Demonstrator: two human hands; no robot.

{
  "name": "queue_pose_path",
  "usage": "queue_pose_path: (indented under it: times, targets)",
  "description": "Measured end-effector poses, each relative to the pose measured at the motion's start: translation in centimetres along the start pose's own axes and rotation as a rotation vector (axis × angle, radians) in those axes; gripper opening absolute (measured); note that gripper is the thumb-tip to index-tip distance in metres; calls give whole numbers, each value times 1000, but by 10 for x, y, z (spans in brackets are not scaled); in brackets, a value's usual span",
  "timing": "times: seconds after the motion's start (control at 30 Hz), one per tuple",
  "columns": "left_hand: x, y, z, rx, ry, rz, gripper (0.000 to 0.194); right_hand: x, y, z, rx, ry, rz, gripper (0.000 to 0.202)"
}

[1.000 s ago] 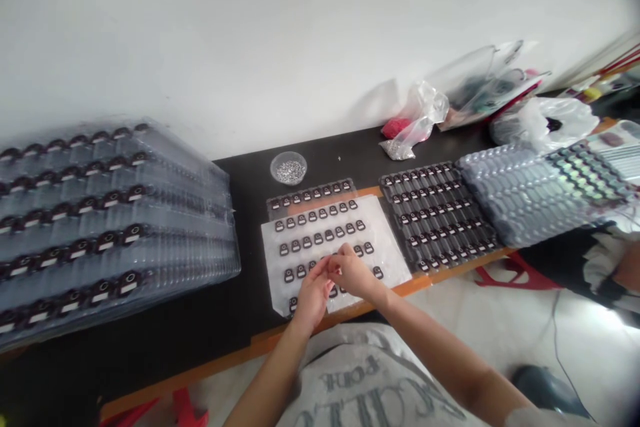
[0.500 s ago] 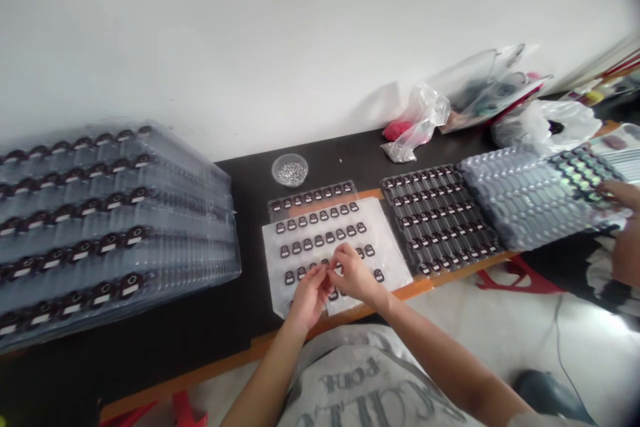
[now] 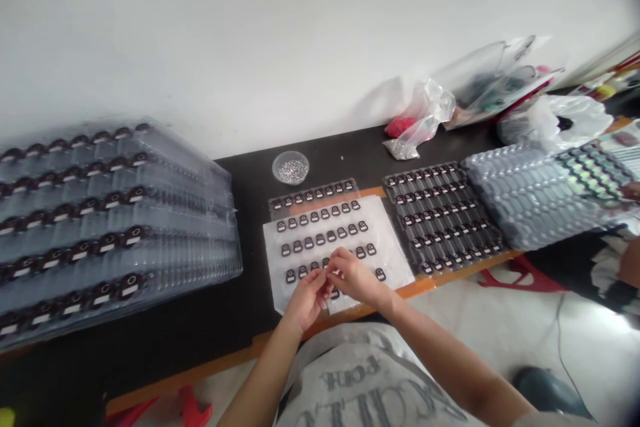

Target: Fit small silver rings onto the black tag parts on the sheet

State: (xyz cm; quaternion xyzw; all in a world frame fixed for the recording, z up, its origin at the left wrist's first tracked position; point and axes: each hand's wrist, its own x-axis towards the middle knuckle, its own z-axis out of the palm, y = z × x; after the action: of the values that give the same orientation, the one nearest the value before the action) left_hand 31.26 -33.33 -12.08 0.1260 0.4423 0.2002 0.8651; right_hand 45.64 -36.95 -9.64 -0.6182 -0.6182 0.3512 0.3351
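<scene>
My left hand [image 3: 309,296] and my right hand [image 3: 351,276] meet fingertip to fingertip over a white sheet [image 3: 395,264]. Both are closed in a pinch; what lies between the fingertips is too small to make out. Rows of small dark pieces [image 3: 331,236] with white labels lie on the sheet around the hands. Behind the sheet's far edge, a clear tray [image 3: 320,195] holds one visible row of the same pieces. Some pieces near the front edge are covered by my hands.
A tall stack of filled clear trays [image 3: 195,227] stands at left. A round dish [image 3: 291,168] of tiny metal parts sits behind the sheet. At right are a filled tray [image 3: 443,219], more trays [image 3: 525,197], plastic bags [image 3: 425,113] and another person's hand [image 3: 631,191].
My hands stay together over the sheet, the fingers shifting only slightly. At far right, the other person's hand has moved toward the picture's edge. The view has shifted a little.
</scene>
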Motion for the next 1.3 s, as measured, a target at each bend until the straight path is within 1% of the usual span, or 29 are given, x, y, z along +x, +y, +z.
queue_pose_path:
  times: [0.1,0.2,0.37,0.5,0.67,0.77,0.93,1.3]
  targets:
    - [1,0,1,1,7,35,19,0,-1,7,-81,40,-11,12]
    - [1,0,0,10,15,44,19,0,-1,11,-100,58,19,11]
    - [0,1,-2,-17,39,4,19,1,-2,10,-38,48,43,13]
    - [-1,2,-2,-35,39,-5,19,1,0,11,6,53,20,15]
    - [-2,4,-3,-9,47,-9,19,0,2,13,-3,61,-23,14]
    - [-4,5,-5,8,32,-26,19,-1,2,12,1,34,-59,13]
    - [-6,8,-9,28,4,-42,18,0,1,8,54,-15,-78,13]
    - [-5,12,-6,42,13,-49,17,0,0,7,97,1,-47,12]
